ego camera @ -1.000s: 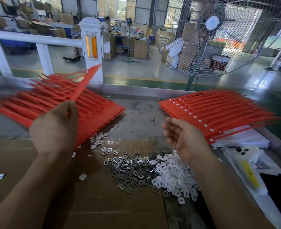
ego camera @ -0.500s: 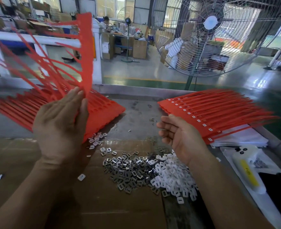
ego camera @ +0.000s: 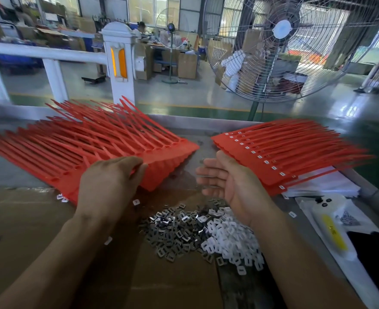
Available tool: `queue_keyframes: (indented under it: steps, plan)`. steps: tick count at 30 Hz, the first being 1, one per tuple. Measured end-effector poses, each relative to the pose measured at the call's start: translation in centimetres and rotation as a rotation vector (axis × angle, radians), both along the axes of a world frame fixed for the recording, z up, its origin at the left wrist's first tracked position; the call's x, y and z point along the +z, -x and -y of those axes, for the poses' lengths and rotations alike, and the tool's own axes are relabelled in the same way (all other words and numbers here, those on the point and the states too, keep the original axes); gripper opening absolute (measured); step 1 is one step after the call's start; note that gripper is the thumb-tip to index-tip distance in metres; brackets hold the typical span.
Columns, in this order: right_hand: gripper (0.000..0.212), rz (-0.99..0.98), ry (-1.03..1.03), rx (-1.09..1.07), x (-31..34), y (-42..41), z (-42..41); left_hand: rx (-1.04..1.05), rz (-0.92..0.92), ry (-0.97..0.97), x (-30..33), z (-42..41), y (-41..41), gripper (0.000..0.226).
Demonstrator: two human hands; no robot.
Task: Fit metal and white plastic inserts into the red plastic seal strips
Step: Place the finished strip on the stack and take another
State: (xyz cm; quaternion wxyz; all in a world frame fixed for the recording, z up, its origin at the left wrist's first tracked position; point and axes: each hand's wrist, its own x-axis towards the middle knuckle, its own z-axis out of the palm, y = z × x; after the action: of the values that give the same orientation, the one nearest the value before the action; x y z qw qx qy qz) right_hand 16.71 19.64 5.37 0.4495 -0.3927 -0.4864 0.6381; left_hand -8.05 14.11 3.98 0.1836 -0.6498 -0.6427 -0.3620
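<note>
1. We take the heap of metal inserts [ego camera: 172, 233] on the cardboard sheet [ego camera: 50, 253] as our landmark. The white plastic inserts [ego camera: 231, 239] lie touching its right side.
2. Beyond it and to the left lies the stack of unfilled red seal strips [ego camera: 90, 150]. Beyond it and to the right lies a second stack [ego camera: 291, 157] with white inserts already seated in its heads.
3. Our left hand [ego camera: 110, 181] pinches the near flat edge of the left stack, fingers curled over the top sheet. Our right hand [ego camera: 226, 181] hovers above the landmark, palm turned inward, fingers relaxed, holding nothing.
4. We judge the strips light, thin and springy. The long tails splay and tangle, so the flat tag band near the heads is the place to take hold.
5. The inserts look tiny and light. The metal ones are likely stiff and slick, and the heap will scatter if swept, so we would pick them singly with fingertips.
</note>
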Motion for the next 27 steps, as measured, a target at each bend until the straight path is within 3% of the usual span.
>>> queue_keyframes:
  steps: [5, 10, 15, 17, 22, 27]
  plan:
    - [0.061, -0.007, 0.03, 0.057, -0.2, 0.3, 0.2, 0.019, -0.047, -0.053, -0.1, -0.3, -0.7, 0.028]
    - [0.057, -0.099, 0.02, 0.318, -0.6, 1.8, 1.0, -0.029, -0.1, -0.075, 0.2, 0.1, -1.4, 0.026]
    - [0.077, -0.148, 0.017, 0.42, -0.7, 4.2, 1.5, -0.102, -0.132, -0.028, 0.2, 0.4, -2.5, 0.025]
    - [0.073, -0.196, 0.04, 0.391, -0.7, 4.5, 1.4, -0.149, -0.118, -0.029, 0.4, 0.5, -2.6, 0.024]
    - [0.026, -0.359, -0.021, 0.25, -1.1, 4.4, 0.4, -0.502, -0.166, -0.088, 1.0, 1.1, -3.9, 0.022]
    - [0.022, -0.041, -0.12, -0.271, -1.9, 3.6, -1.0, -0.639, -0.212, 0.245, 0.5, 1.6, -5.2, 0.038]
